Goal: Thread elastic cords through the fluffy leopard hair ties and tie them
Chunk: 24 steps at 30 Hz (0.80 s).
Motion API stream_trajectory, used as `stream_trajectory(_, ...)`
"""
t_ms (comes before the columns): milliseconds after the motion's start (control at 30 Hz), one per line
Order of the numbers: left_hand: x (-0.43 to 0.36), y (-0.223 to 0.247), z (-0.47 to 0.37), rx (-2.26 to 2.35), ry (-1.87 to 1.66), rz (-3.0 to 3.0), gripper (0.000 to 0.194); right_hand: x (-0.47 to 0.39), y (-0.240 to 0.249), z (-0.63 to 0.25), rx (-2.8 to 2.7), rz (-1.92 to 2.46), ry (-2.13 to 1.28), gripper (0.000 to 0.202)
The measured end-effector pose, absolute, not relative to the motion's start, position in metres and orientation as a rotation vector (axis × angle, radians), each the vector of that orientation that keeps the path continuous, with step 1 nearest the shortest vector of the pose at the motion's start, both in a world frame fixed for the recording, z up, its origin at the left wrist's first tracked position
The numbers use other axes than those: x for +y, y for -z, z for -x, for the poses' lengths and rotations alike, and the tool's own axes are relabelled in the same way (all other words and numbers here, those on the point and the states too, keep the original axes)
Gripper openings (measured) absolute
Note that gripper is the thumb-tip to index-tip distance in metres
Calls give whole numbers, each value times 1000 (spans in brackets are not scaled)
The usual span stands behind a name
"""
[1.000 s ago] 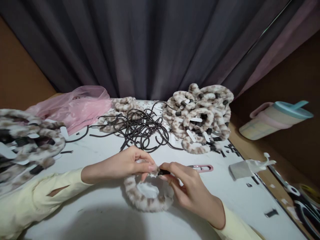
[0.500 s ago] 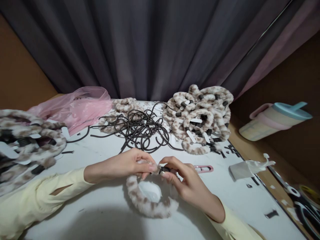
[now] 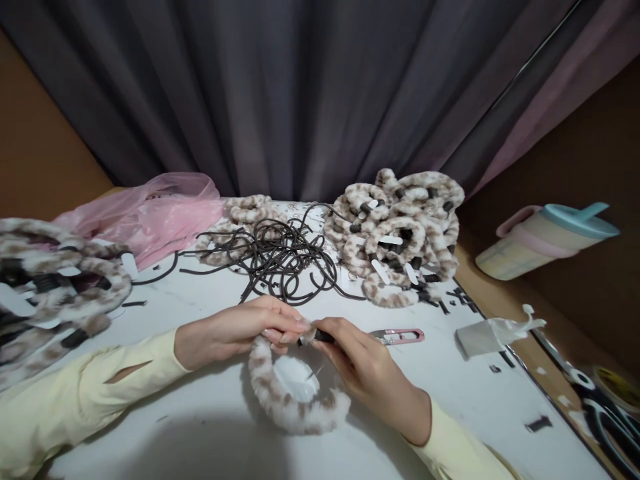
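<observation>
My left hand (image 3: 255,325) is closed on one end of a fluffy white ring with brown spots (image 3: 285,403). The ring curves down in an open loop, its other end loose below my right hand (image 3: 373,373). My right hand pinches a short black tube-like piece (image 3: 323,335) against the held end; its fingers partly hide the joint. A small white translucent dish (image 3: 295,379) shows inside the loop. Just beyond my right hand, pink-handled thread snips (image 3: 405,336) lie on the white table.
Tangled black cords (image 3: 287,260) lie at the back centre. Fluffy rings are heaped at right (image 3: 400,233) and left (image 3: 65,293), by a pink bag (image 3: 150,213). At right are a white squeeze bottle (image 3: 483,339), a tumbler (image 3: 545,243) and scissors (image 3: 600,420).
My right hand has moved slightly left, its fingers closing further round the black piece at the ring's end. My left hand has tightened over its end. More of the snips shows.
</observation>
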<state>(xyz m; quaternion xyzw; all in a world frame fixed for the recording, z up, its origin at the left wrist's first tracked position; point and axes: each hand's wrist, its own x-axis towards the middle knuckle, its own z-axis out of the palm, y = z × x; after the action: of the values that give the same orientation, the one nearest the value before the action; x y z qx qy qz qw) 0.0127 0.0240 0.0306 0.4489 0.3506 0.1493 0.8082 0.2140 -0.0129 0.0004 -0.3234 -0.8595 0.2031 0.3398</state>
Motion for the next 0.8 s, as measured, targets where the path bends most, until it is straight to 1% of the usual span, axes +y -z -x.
stream_trajectory(267,21,-31,-13,798,-328,-1053,37,-14,-1,-213,-2170,829,-654,19)
stream_trajectory(400,34,-31,-5,960,-222,-1509,30,-8,3,-214,-2111,945,-781,18)
stream_trajectory(467,44,-29,4,1009,-144,-1787,32,-3,3,-216,-1998,1057,-859,27)
stream_trajectory(533,52,-29,16,1073,-182,-2046,29,1,1,-219,-1836,1149,-958,35)
stream_trajectory(667,51,-38,29,1273,-450,-2391,21,7,-8,-223,-1499,1297,-1260,35)
stream_trajectory(700,46,-42,29,1262,-466,-2434,18,7,-11,-223,-1415,1330,-1344,37)
stream_trajectory(800,28,-53,24,1114,-437,-2515,22,7,-14,-224,-1201,1346,-1572,43)
